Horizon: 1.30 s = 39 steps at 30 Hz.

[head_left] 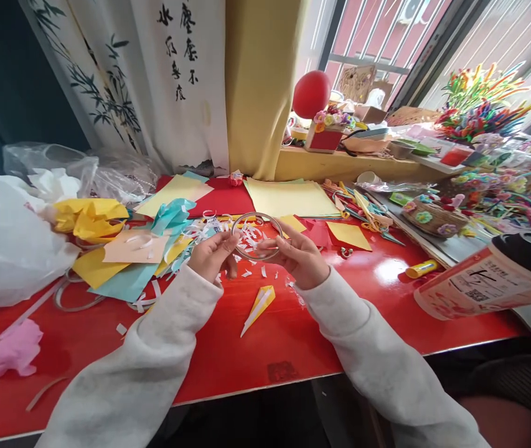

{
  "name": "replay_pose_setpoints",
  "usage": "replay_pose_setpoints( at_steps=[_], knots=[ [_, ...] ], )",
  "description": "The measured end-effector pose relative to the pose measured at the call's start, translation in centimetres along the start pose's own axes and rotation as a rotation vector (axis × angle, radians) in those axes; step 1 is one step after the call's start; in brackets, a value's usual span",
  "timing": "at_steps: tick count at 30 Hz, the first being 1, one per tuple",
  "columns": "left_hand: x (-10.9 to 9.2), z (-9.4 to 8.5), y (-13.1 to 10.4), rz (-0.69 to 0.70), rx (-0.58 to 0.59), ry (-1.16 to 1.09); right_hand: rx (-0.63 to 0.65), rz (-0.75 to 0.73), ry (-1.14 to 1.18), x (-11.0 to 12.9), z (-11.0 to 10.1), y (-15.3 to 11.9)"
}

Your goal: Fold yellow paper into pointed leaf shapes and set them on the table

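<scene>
Between my two hands a thin ring (256, 215), which looks like a roll of clear tape, is held up above the red table. My left hand (213, 254) pinches its left edge. On the opposite side my right hand (303, 256) grips the right edge, with fingertips reaching toward the ring's lower part. Below them lies a folded yellow and white paper piece (259, 308), pointed at its near end. White paper shreds (246, 239) are scattered on the table behind and around the ring.
Coloured paper sheets (129, 274) and a white plastic bag (8, 236) crowd the left. A paper cup (480, 280) with a black lid leans at the right, near a yellow glue stick (421, 269). Scissors (372, 214) and a woven basket (437, 218) stand behind on the red table (228, 367).
</scene>
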<state>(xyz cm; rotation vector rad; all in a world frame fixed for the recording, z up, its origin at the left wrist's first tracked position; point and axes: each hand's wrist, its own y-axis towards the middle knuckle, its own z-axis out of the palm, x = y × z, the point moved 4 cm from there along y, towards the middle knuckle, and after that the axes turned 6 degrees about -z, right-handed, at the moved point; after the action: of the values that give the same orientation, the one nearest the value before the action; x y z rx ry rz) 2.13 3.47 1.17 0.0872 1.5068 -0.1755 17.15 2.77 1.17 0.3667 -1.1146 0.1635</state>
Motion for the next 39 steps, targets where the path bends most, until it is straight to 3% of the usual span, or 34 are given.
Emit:
replay_pose_setpoints(
  at_steps=[4,8,11,14,18,25,28,32,36,39],
  knots=[
    [-1.8,-0.6,-0.5,0.386,-0.138,0.389,-0.113,0.056,0.104,-1.0,-0.4,-0.5],
    [-2.5,-0.1,-1.1,0.787,-0.014,0.784,-0.132,0.067,0.176,-1.8,-0.3,-0.6],
    [-2.3,0.2,-1.5,0.915,-0.034,0.835,-0.126,0.077,0.184,-1.7,-0.3,-0.6],
    [-2.1,0.5,-1.7,0.853,-0.048,0.824,-0.117,0.082,0.153,-1.3,-0.2,-0.8],
    [-1.9,0.7,-2.1,0.717,-0.047,0.776,-0.098,-0.018,-0.010,-0.8,0.1,-0.9],
    [-1.8,0.2,-1.4,0.684,-0.066,0.811,-0.106,-0.012,-0.021,-1.4,-0.5,-0.7],
    [-1.6,-0.1,-1.0,0.497,-0.049,0.636,-0.086,0.063,-0.129,-1.5,-0.5,-0.9],
    [-1.3,0.1,-1.1,0.226,0.138,0.238,-0.111,0.096,-0.345,-1.4,-0.5,-1.1],
    [-1.4,1.0,-1.5,0.285,0.365,0.189,-0.156,0.149,-0.368,-1.8,-1.0,-1.0],
    [-1.1,1.4,-1.6,0.359,0.390,0.317,-0.152,0.214,-0.384,-2.0,-1.1,-1.0]
  ],
)
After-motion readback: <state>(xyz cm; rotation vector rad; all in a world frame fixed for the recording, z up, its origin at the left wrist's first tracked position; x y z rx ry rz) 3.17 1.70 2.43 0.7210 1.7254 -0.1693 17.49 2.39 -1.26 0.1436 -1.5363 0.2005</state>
